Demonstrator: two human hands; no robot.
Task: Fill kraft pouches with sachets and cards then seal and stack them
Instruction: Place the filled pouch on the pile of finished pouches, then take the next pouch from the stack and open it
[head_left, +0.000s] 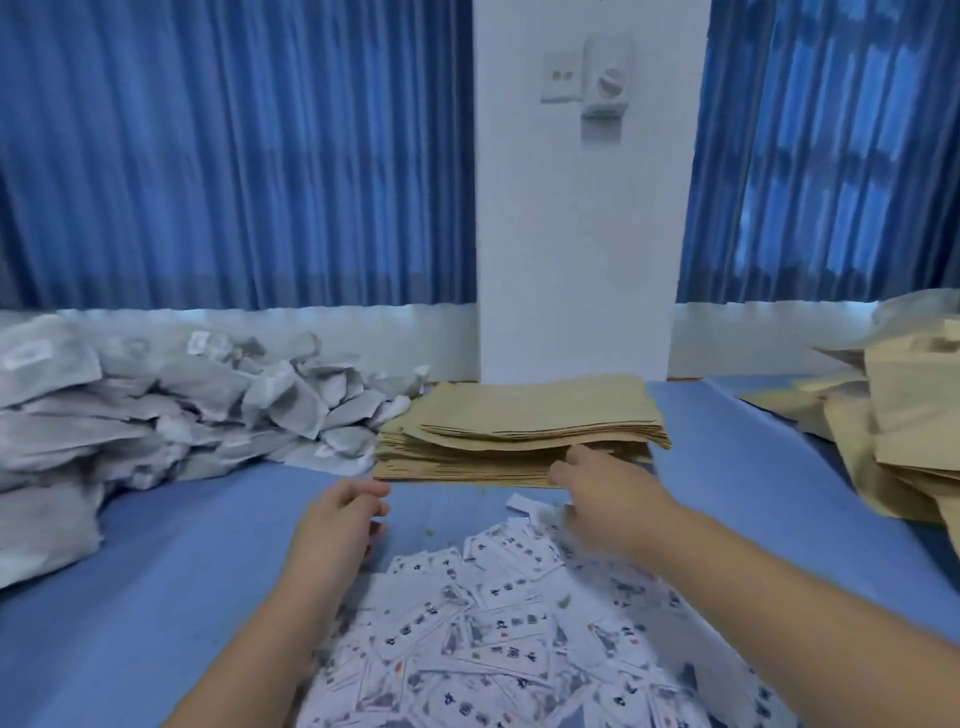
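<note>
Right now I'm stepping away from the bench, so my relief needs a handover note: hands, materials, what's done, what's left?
Left hand: holds nothing, fingers loosely curled above the table.
Right hand: fingertips at the front edge of the flat pouch stack; a pinch is unclear.
Sachets piled left, cards heaped nearest, more pouches far right.
Done: unclear whether those are filled. Left: take a pouch, fill, seal, stack.

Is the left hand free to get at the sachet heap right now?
Probably yes: the left hand holds nothing, and only blue tabletop shows between it and the sachet heap.
</note>
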